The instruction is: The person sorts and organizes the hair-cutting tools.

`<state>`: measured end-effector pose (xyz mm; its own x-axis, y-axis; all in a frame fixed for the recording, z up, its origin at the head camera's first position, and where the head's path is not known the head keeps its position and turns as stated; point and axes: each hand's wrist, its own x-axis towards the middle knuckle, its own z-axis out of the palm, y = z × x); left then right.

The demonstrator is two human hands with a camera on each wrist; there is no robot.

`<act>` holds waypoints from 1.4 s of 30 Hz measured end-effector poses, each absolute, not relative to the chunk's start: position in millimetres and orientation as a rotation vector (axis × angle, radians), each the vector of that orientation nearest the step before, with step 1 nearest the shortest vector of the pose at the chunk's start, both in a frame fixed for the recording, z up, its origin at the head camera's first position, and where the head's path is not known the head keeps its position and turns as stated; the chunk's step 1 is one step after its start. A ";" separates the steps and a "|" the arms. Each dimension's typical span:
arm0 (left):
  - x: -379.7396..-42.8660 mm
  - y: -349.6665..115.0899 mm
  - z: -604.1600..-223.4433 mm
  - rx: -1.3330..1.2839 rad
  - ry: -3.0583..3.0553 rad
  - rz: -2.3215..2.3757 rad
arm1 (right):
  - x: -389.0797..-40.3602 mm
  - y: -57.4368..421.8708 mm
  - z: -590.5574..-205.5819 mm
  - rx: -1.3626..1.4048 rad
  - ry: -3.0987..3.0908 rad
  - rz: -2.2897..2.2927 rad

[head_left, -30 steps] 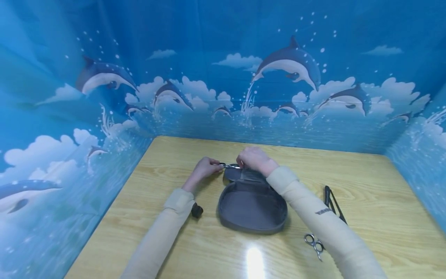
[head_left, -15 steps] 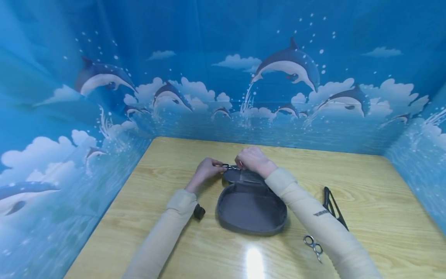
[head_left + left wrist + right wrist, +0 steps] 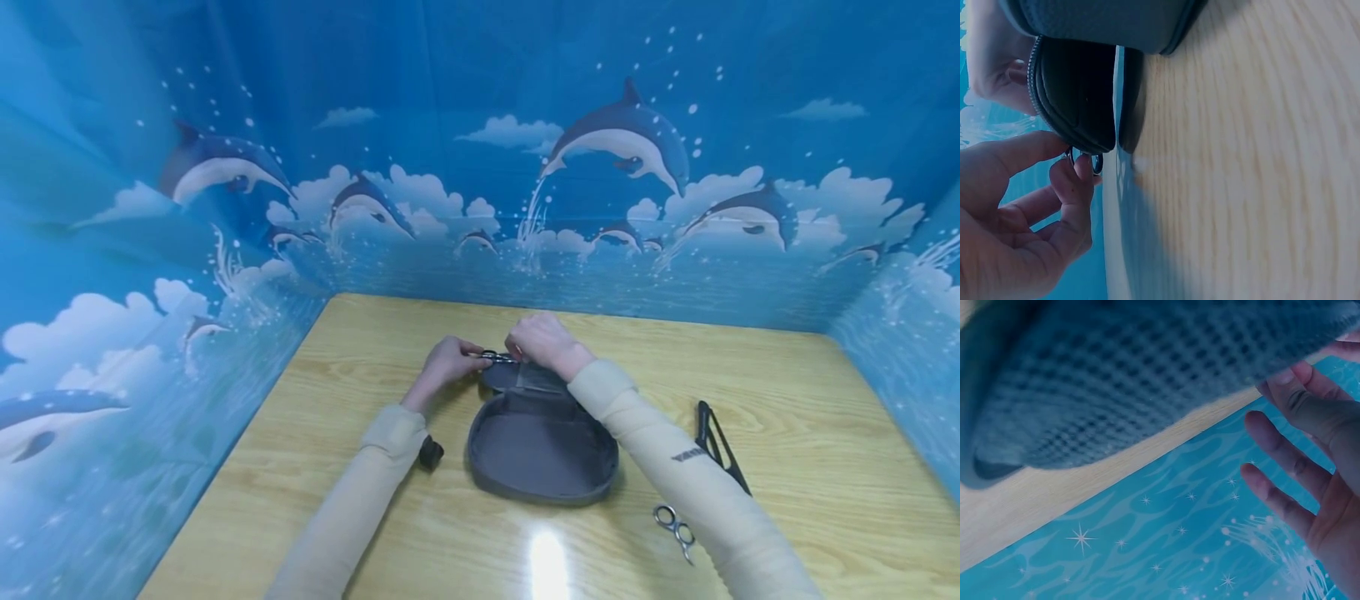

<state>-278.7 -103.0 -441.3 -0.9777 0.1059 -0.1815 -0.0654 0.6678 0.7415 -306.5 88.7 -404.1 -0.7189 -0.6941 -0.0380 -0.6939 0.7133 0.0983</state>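
Observation:
A grey zip case [image 3: 543, 450] lies unfolded on the table, its lid raised at the far side with a mesh pocket [image 3: 1147, 381] inside. At the lid's left edge, my left hand [image 3: 448, 362] pinches the handle end of metal scissors [image 3: 500, 357]. Their finger ring [image 3: 1097, 164] shows below the lid edge in the left wrist view; the other end is hidden by the lid. My right hand [image 3: 546, 342] pinches the lid's upper edge at the pocket with thumb and index finger, while its other fingers [image 3: 1282, 497] stand spread apart.
Another pair of scissors [image 3: 675, 531] lies right of the case, partly under the right sleeve. Beyond it is a black long-handled tool [image 3: 705, 427], also partly covered. A small black object [image 3: 431, 454] sits beside the left sleeve. A dolphin-print curtain [image 3: 480, 208] surrounds the wooden table.
My left hand has shifted slightly right, bringing the scissors' rings closer to the lid. My right hand has stayed almost in place at the lid edge.

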 end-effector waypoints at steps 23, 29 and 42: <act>-280.3 -91.1 -437.2 0.270 2.688 0.983 | -309.3 86.5 -406.0 1.207 -2.911 -0.110; -280.7 -89.1 -438.5 0.376 2.680 0.949 | -309.0 86.5 -405.8 1.199 -2.924 -0.117; -282.7 -90.4 -441.6 0.392 2.686 0.899 | -309.7 92.0 -406.9 1.207 -2.958 0.051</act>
<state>-282.7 -90.4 -441.6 -0.9235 0.3402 -0.1771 0.1650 0.7693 0.6172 -309.7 92.0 -406.9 -0.7134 -0.6998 -0.0376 -0.6981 0.7143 -0.0498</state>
